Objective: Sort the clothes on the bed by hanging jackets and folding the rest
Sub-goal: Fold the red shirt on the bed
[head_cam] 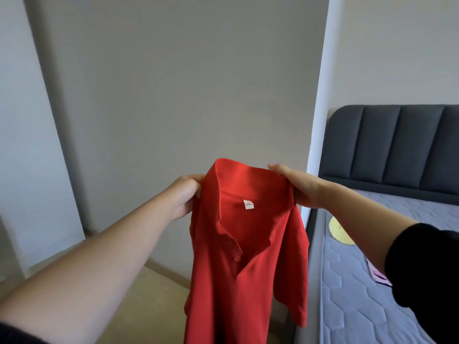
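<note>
One red polo [248, 281], hem below frame.

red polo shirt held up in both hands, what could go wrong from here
The red polo shirt hangs over the floor, beside the mattress, so a slip of the left hand or right hand could drop it there. Its collar is crumpled and open; folding it like that may crease it.
</note>
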Motion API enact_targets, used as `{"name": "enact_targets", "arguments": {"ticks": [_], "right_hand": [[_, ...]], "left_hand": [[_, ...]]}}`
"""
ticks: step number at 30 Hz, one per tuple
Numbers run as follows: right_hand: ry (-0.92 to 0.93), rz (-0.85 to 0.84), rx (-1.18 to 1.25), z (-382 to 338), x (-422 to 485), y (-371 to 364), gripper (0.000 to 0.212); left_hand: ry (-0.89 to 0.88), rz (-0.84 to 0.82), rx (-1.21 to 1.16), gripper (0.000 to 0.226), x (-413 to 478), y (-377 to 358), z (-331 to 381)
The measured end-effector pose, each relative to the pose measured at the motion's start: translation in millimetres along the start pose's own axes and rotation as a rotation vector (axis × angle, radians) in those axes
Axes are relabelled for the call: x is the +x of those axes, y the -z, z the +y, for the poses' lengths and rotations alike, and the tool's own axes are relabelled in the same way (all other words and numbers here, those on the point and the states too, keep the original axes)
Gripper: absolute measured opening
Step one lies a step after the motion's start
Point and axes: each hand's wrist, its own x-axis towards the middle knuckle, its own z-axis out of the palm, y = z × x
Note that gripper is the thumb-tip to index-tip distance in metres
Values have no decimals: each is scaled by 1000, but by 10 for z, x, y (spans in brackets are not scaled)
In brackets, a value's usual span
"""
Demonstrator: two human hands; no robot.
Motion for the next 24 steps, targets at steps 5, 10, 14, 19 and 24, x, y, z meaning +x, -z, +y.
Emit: {"name": "enact_targets", "arguments": {"ticks": [5,10,14,19,24], "right_hand": [[-80,-170,-213,165,-41,77,9],[-31,-38,-310,448,0,44,37],[-41,206,-341,724,79,74,13],[-111,339,-222,859,147,71,28],[-184,169,217,805,133,15,12]], "left_hand": [[23,33,-261,52,27,-115,-28],[43,120,-377,52,56,-199,-31],[36,168,-445,54,64,-299,-48],[46,220,-465,60,82,-278,-44],[42,278,-428,60,117,-116,-70]]}}
